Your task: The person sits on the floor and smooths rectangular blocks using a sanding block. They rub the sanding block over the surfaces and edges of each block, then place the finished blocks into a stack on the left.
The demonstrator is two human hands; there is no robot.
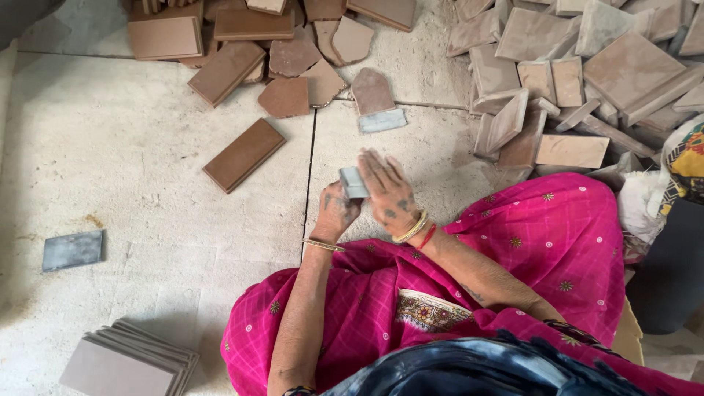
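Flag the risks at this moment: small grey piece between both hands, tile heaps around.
1. The small grey piece is pinched only at its edge by the left hand, with the right hand flat against it; it could slip and chip on the concrete floor.
2. The loose heap of tiles leans close to the pink cloth; a nudge might slide pieces down.
3. Broken tile pieces show rough edges, possibly scraping bare skin.

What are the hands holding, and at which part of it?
The left hand holds a small grey tile piece by its lower left edge; the right hand lies flat against its right side.
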